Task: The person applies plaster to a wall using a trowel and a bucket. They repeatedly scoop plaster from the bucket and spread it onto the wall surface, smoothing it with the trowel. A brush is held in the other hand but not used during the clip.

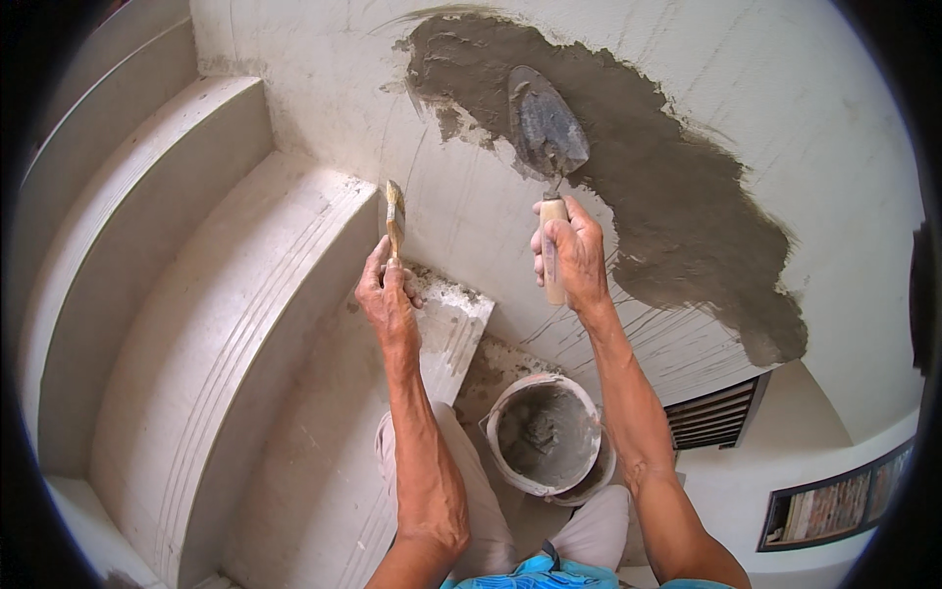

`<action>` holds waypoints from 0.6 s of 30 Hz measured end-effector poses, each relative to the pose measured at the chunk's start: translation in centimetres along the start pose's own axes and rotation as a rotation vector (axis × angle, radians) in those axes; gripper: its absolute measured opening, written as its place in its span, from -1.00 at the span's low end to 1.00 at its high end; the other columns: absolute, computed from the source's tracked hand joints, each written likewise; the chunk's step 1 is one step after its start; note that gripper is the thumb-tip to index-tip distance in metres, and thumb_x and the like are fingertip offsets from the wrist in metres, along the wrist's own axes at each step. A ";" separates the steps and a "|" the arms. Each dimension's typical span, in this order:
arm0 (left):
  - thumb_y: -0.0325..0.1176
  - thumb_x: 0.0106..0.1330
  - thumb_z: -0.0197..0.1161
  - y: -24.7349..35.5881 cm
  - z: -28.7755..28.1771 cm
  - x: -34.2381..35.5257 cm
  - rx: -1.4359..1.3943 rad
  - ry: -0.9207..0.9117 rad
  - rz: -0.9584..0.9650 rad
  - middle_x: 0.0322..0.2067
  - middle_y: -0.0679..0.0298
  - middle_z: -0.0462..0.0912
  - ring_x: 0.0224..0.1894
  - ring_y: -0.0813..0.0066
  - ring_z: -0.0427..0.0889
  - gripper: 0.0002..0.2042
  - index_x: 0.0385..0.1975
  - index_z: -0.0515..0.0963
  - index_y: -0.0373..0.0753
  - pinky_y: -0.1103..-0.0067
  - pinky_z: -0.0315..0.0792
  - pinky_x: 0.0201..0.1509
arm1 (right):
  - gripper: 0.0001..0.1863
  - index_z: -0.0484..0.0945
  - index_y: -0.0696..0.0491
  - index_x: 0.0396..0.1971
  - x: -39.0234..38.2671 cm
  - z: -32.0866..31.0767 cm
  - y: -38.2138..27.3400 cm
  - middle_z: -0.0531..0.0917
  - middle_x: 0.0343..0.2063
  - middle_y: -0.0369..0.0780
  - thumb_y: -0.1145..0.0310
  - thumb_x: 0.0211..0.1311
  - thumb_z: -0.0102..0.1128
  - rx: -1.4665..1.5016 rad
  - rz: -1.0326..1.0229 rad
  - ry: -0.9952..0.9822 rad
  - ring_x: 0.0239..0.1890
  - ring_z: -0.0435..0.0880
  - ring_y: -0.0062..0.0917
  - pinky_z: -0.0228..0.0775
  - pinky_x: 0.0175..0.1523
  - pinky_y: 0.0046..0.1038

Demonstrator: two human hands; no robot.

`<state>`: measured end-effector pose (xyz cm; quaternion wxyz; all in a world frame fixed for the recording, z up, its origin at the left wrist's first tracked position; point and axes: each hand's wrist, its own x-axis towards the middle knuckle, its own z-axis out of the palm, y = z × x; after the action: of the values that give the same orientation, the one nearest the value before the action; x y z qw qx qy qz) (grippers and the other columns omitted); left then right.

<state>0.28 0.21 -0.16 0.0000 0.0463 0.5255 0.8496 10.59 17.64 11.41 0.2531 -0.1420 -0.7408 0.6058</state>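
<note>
Grey mortar is smeared over the metal blade of the trowel [547, 123], a broad leaf shape narrowing to a thin neck, with a paler film and darker wet streaks across its face. I see it up against the plaster wall [324, 49], over the upper left stretch of a dark, wet mortar patch [677, 196], though I can't tell whether the metal touches. Its wooden handle is pale and round, and the right hand [574, 250] has closed its fingers around it, thumb laid along the wood. Lower and to the left, the left hand [388, 294] pinches a brush [395, 216] by its handle, bristles upward, the head slim and crusted yellowish brown. Between the forearms stands a bucket [495, 437] holding more grey mortar, its rim caked whitish. Pale curved steps [226, 245] climb at the left.
</note>
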 end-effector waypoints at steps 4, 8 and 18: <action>-0.43 0.40 0.08 0.4 0.1 -0.3 0.000 -0.012 0.008 -0.49 0.37 0.44 -0.55 0.70 0.40 -0.58 0.24 0.46 -0.40 0.68 0.35 -0.61 | -0.65 0.46 0.18 -0.05 -0.8 -2.5 1.5 0.51 -0.59 -0.28 0.32 0.26 -0.07 -0.009 0.015 0.063 -0.69 0.46 -0.66 0.39 -0.63 -0.54; -0.43 0.38 0.07 0.1 0.2 -0.3 0.006 -0.011 0.023 -0.49 0.36 0.44 -0.56 0.70 0.39 -0.57 0.23 0.46 -0.41 0.68 0.35 -0.61 | -0.63 0.47 0.19 -0.03 -3.2 -3.8 4.1 0.51 -0.59 -0.27 0.31 0.24 -0.07 0.044 0.011 0.118 -0.69 0.47 -0.66 0.39 -0.63 -0.54; -0.44 0.38 0.07 -0.1 0.1 -0.1 0.011 -0.009 0.018 -0.49 0.36 0.47 -0.57 0.71 0.39 -0.57 0.23 0.46 -0.42 0.69 0.36 -0.62 | -0.64 0.47 0.17 -0.03 0.0 -2.8 1.7 0.53 -0.57 -0.27 0.25 0.30 -0.03 0.026 -0.015 0.018 -0.68 0.49 -0.66 0.40 -0.63 -0.55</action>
<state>0.37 0.36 -0.16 -0.0056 0.0548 0.5297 0.8464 11.94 20.29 10.19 0.2661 -0.1384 -0.7317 0.6121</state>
